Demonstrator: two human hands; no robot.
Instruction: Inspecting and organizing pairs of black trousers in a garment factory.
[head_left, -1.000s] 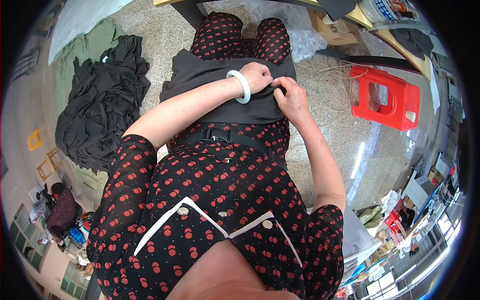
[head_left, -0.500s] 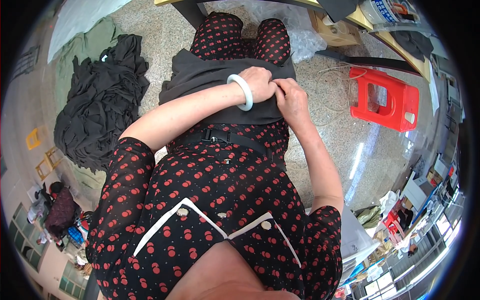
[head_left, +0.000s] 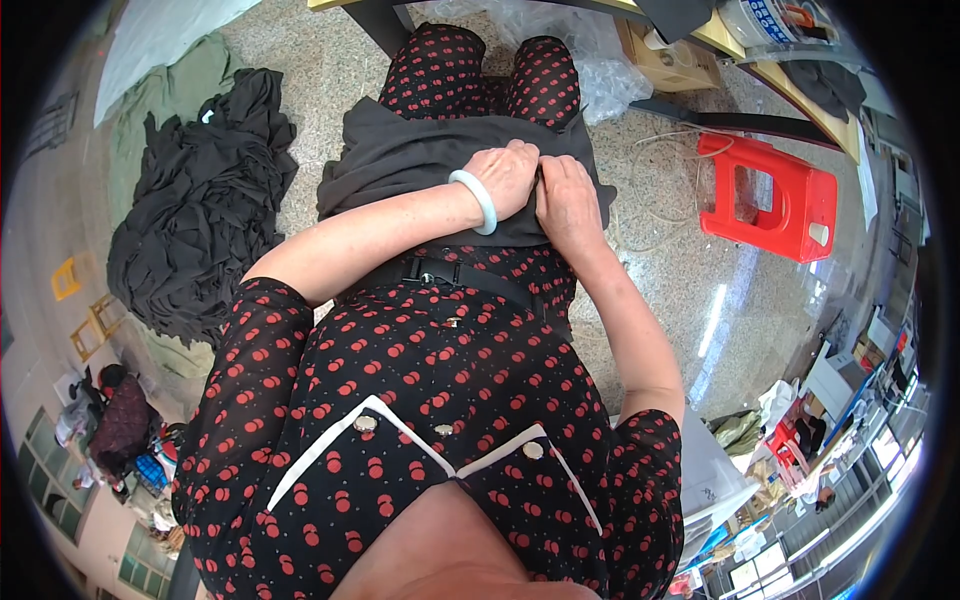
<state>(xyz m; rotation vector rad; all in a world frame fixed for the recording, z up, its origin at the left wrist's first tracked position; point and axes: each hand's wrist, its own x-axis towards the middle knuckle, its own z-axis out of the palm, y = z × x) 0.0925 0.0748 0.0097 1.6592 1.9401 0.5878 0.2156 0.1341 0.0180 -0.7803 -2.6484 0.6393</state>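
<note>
A dark grey piece of cloth (head_left: 400,165) lies across my lap, over black trousers with red dots. My left hand (head_left: 505,175), with a pale bangle (head_left: 474,200) at its wrist, is closed on the cloth. Close beside it, my right hand (head_left: 570,205) has its back turned up and its fingers curled down, pinching the same cloth. The fingertips of both hands nearly meet, and a small fold of fabric stands between them. What else the fingertips may hold is hidden.
A heap of dark cloth (head_left: 200,210) lies on the floor at left, over a green sheet (head_left: 185,85). At right a red plastic stool (head_left: 800,200) lies on its side. A table edge (head_left: 740,45), clear plastic sheeting (head_left: 600,75) and a cardboard box (head_left: 680,70) are ahead.
My right hand has turned back-up and shifted slightly left and nearer me. My left hand has also moved a little left. More cloth now shows to the right of my right hand.
</note>
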